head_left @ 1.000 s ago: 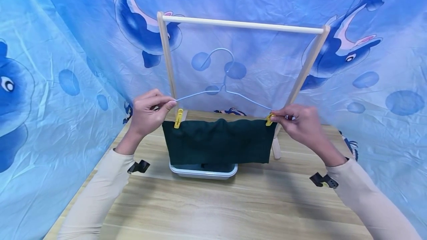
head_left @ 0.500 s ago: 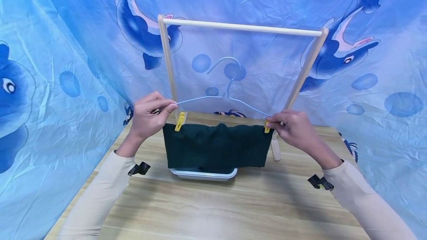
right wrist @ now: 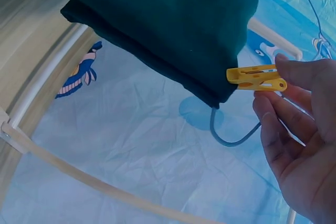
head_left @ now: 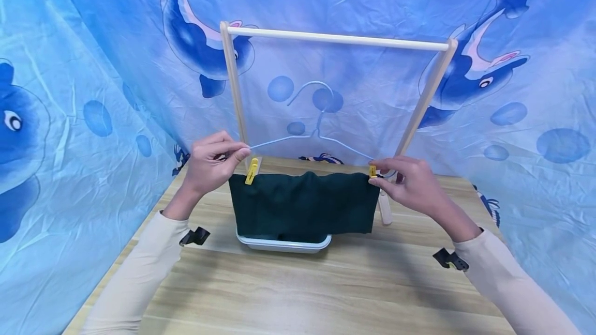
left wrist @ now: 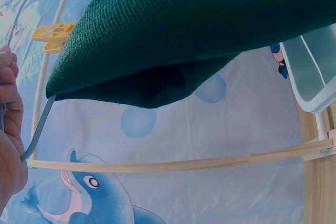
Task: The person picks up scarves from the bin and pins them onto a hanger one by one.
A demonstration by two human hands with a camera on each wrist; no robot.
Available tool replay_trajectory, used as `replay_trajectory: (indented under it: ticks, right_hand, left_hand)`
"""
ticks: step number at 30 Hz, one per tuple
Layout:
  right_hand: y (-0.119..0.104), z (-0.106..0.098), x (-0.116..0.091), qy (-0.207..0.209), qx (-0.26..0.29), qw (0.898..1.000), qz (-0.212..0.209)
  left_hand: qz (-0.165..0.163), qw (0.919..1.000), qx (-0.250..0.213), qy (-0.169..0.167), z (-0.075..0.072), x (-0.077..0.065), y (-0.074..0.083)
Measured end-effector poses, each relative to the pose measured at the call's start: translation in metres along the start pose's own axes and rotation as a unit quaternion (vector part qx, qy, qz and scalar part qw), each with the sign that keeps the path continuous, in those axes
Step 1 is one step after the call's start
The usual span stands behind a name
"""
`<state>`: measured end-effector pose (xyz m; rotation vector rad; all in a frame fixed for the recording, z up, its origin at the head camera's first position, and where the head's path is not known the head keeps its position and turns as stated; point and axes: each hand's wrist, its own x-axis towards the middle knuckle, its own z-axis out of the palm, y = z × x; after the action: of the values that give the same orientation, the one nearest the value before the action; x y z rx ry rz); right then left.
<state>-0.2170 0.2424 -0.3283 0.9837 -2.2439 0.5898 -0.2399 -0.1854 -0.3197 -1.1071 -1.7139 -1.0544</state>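
Observation:
A folded dark green ribbed cloth (head_left: 304, 203) hangs over a pale blue wire hanger (head_left: 291, 138), whose hook points up. My left hand (head_left: 209, 162) pinches the hanger's left end between thumb and forefinger. Close by, a yellow clothespin (head_left: 252, 171) clips the cloth's upper left part. My right hand (head_left: 410, 180) has thumb and forefinger on either side of a second yellow clothespin (right wrist: 257, 78) at the cloth's right corner. In the right wrist view that clothespin's jaws bite the cloth's edge, and the hanger's wire passes behind my fingers.
A wooden rack with a white top bar (head_left: 340, 37) stands behind the cloth. A pale basin (head_left: 286, 245) sits on the wooden table (head_left: 288, 293), partly covered by the cloth. Blue curtains (head_left: 535, 180) with dolphins enclose the back and sides.
The hanger and cloth have come down slightly, and the hook has tilted a little. My right thumb and forefinger have spread wider around the right clothespin. My left hand keeps its hold, slightly lower.

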Motion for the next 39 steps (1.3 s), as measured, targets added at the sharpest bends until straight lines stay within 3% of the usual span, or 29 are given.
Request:
replay_trajectory:
  ticks: [7,12,18,28,39]
  right_hand:
    - [0.002,-0.008,-0.003,0.037,0.007,0.999,-0.009]
    - [0.004,-0.019,0.0,0.054,0.016,0.998,-0.016]
    - [0.009,-0.031,0.008,0.062,0.028,0.998,0.016]
    - [0.007,-0.029,0.04,-0.01,0.083,0.995,0.058]
    - [0.002,-0.01,0.061,-0.074,0.183,0.978,0.069]
  left_hand:
    - [-0.036,0.9992,-0.01,0.016,0.004,-0.002,-0.002]
    - [-0.041,0.999,-0.011,0.013,0.004,-0.004,-0.004]
    - [-0.032,0.9995,-0.004,0.003,0.004,-0.004,-0.006]
    - [-0.03,0.9996,0.0,-0.001,0.004,-0.004,-0.007]
    - [-0.036,0.9993,-0.006,0.008,0.006,-0.003,-0.007]
